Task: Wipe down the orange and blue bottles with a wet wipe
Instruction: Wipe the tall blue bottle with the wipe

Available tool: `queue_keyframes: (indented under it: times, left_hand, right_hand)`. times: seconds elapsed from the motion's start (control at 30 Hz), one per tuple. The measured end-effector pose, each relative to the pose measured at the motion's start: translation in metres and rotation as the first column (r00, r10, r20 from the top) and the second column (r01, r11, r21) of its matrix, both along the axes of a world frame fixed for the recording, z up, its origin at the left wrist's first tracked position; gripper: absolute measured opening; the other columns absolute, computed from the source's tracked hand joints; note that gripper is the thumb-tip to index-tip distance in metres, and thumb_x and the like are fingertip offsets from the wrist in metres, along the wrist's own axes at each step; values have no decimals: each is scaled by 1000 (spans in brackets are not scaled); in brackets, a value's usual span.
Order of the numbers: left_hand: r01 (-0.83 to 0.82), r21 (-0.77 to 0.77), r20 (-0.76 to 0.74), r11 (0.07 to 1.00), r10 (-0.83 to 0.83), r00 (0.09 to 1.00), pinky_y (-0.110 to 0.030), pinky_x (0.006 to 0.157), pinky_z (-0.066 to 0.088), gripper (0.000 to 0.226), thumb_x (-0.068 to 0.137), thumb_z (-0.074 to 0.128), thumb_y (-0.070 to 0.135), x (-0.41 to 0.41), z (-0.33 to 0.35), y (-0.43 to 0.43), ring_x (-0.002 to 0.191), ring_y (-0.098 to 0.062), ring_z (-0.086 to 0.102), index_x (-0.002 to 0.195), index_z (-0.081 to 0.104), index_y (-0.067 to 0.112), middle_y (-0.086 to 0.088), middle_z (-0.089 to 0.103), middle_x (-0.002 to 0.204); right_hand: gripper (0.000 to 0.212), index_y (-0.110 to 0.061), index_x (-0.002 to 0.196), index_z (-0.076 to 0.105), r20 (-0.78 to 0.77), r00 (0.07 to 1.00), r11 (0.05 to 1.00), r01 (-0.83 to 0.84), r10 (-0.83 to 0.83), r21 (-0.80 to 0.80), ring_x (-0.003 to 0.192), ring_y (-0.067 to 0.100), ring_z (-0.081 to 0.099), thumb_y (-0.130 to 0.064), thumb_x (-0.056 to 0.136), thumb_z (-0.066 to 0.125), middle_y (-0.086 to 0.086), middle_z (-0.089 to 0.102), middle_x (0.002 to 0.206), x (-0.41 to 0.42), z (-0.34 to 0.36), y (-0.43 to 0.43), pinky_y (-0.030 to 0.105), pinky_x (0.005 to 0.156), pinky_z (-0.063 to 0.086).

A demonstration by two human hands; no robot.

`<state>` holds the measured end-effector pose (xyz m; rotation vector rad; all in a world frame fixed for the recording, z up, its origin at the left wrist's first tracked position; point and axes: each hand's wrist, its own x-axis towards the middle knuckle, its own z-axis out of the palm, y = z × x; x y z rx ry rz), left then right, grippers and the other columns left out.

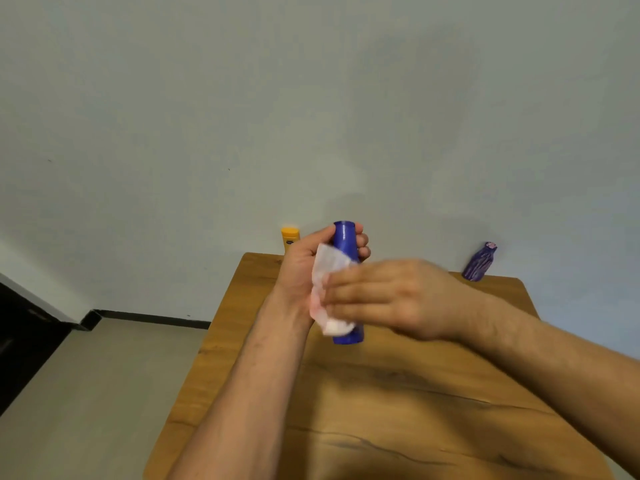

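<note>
My left hand [304,265] grips the blue bottle [344,242] upright above the wooden table [381,393], fingers curled round its upper part. My right hand [388,296], blurred, presses a white wet wipe [327,268] against the bottle's side, fingers holding the wipe. The bottle's lower end [348,336] shows below the wipe. The orange bottle [290,239] stands at the table's far left corner, partly hidden behind my left hand.
A purple patterned bottle-shaped object [480,262] stands at the table's far right edge by the wall. Pale floor [86,393] and a dark skirting lie left of the table. A dark piece of furniture [20,337] sits at the left edge.
</note>
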<state>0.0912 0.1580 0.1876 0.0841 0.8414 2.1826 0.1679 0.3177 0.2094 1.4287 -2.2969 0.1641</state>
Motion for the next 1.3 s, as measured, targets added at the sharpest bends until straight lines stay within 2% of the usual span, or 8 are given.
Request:
queue_keyframes:
  times: [0.13, 0.3, 0.43, 0.6, 0.73, 1.03, 1.17, 1.3]
  left_hand:
    - [10, 40, -20, 999, -10, 1000, -31, 69, 55, 17, 94, 59, 15, 0, -3, -2, 76, -15, 63, 106, 60, 3, -5, 61, 86]
    - [35, -59, -81, 998, -40, 996, -30, 66, 57, 33, 84, 73, 25, 6, -2, -4, 78, -19, 65, 103, 61, 2, -10, 60, 94]
    - [9, -134, -64, 991, -18, 998, -27, 63, 58, 20, 101, 48, 22, 10, -1, 2, 70, -13, 70, 97, 62, 9, -2, 72, 79]
    - [55, -57, -15, 997, -56, 998, -24, 55, 55, 30, 94, 59, 32, 8, -1, 2, 65, -14, 64, 98, 63, 3, -6, 60, 87]
    - [139, 131, 63, 982, -148, 987, -30, 58, 58, 28, 85, 73, 21, 8, -5, 3, 65, -18, 67, 99, 57, 3, -8, 64, 78]
    - [-15, -39, 13, 999, 15, 1000, -39, 75, 59, 22, 89, 64, 16, 3, -4, -3, 81, -25, 67, 102, 56, 0, -13, 64, 91]
    - [-10, -44, 7, 999, 11, 1000, -36, 80, 58, 37, 95, 55, 28, 3, -2, -1, 86, -26, 63, 118, 52, 0, -15, 61, 93]
    - [-6, 24, 17, 1000, 6, 1000, -36, 91, 55, 39, 100, 43, 28, 3, 0, -3, 99, -25, 63, 126, 54, 1, -14, 64, 107]
  right_hand:
    - [31, 0, 124, 69, 7, 979, 962, 202, -204, -183, 131, 28, 57, -5, 106, 44, 13, 64, 135, -16, 12, 24, 44, 103, 52]
    - [28, 2, 123, 69, -41, 993, 992, -111, 113, 58, 131, 30, 58, -7, 103, 52, 16, 66, 132, 17, 2, 10, 45, 100, 52]
    - [34, 2, 126, 67, -40, 988, 980, 142, -148, -138, 131, 31, 57, -12, 108, 42, 15, 63, 136, -7, 18, 36, 46, 97, 54]
    - [30, 5, 122, 69, -15, 991, 990, -131, 132, 43, 133, 32, 55, -4, 94, 64, 18, 65, 133, 27, -6, 7, 47, 103, 49]
    - [29, 1, 126, 67, -61, 991, 987, 108, -115, -115, 134, 30, 55, -6, 100, 59, 15, 62, 137, -4, 8, 30, 45, 102, 51]
    - [24, -1, 106, 75, -40, 963, 955, 258, -267, -145, 91, 35, 68, -9, 102, 53, 16, 72, 107, 3, 0, 31, 41, 70, 57]
    - [27, -4, 114, 73, 87, 852, 778, 510, -517, -367, 97, 31, 66, -5, 93, 56, 14, 70, 112, -17, 12, 39, 43, 80, 56]
    - [37, -3, 128, 66, 126, 899, 859, 438, -420, -263, 107, 38, 65, -19, 101, 47, 19, 66, 126, -10, -4, 11, 45, 88, 57]
